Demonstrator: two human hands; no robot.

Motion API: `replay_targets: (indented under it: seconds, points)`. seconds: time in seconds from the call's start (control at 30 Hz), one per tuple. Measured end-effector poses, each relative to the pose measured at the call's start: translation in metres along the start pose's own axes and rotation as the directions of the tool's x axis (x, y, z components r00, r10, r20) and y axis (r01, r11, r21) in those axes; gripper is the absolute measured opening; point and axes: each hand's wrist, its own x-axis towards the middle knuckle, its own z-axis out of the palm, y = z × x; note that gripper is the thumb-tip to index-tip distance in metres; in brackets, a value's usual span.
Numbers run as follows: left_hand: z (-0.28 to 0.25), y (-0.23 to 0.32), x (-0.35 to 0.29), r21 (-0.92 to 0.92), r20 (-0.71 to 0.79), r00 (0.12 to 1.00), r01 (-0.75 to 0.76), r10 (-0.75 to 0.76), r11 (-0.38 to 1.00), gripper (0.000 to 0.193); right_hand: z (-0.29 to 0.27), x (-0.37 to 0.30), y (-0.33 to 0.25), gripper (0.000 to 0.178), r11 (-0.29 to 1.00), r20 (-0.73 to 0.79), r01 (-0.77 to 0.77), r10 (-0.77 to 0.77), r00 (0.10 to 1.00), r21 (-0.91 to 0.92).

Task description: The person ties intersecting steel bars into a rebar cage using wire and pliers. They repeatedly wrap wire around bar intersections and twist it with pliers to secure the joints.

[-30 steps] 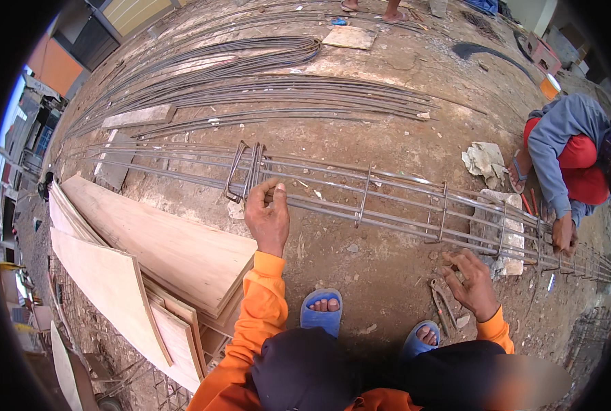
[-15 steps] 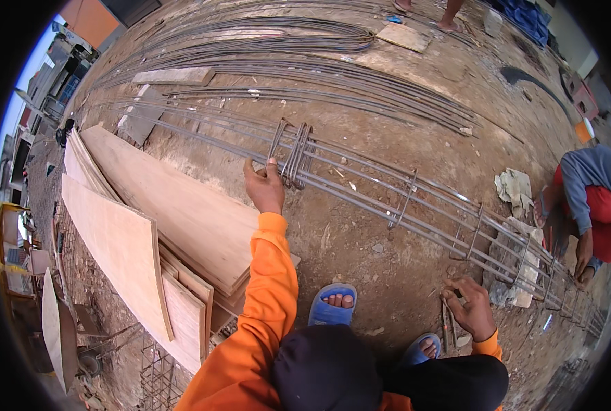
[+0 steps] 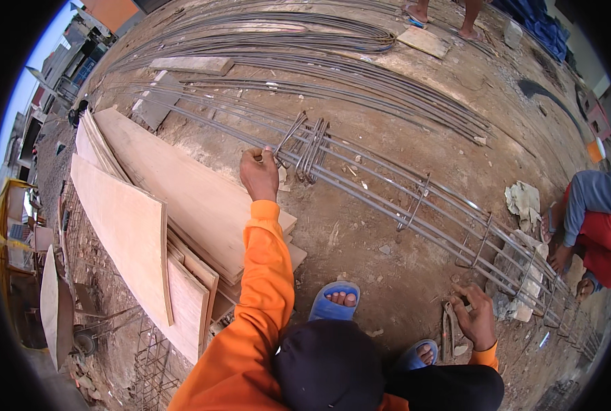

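Observation:
My left hand [image 3: 259, 175], in an orange sleeve, is closed at the near long steel bar [image 3: 213, 130] of a rebar cage [image 3: 442, 219]. Just right of its fingers, several bent steel stirrups [image 3: 313, 151] hang bunched on the bars, one leaning apart. More stirrups sit spaced along the cage to the right. My right hand [image 3: 475, 316] is low by my blue sandal [image 3: 418, 356], fingers curled in; what they pinch, if anything, is hidden. Two thin metal legs, like pincer handles [image 3: 445, 335], show beside its fingertips; whether the hand holds them I cannot tell.
Plywood sheets [image 3: 124, 233] are stacked at left. Beyond the cage lie long steel rods [image 3: 305, 65] and concrete blocks [image 3: 157, 101]. A co-worker in red trousers [image 3: 596, 240] crouches at the cage's right end, and another person's feet [image 3: 469, 34] show at the back.
The whole view has shifted slightly. My left hand has slid a little leftward along the bar, away from the bunched stirrups. My right hand stays low by the sandal.

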Motion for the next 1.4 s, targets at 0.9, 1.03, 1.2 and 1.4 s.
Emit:
replay_targets:
  seconds: [0.9,1.03,1.2,1.4]
  points:
    - [0.041,-0.02,-0.049,-0.196,-0.122,0.973,0.169,-0.195,0.966,0.025,0.008,-0.002,0.012,0.026,0.998,-0.015,0.042,-0.043,0.999,-0.042]
    - [0.045,-0.031,-0.048,-0.242,-0.054,0.974,0.199,-0.218,0.95,0.023,0.006,-0.003,0.002,0.026,1.0,-0.013,0.02,-0.02,1.0,-0.01]
    - [0.023,-0.029,-0.044,-0.123,-0.025,0.998,-0.061,0.058,0.991,0.019,0.007,-0.003,0.006,0.029,0.998,-0.057,0.064,-0.065,0.996,-0.023]
    - [0.011,-0.02,-0.048,-0.158,-0.032,0.945,-0.325,0.324,0.932,0.016,0.005,0.001,0.005,0.029,0.999,0.016,-0.042,0.042,0.999,-0.009]
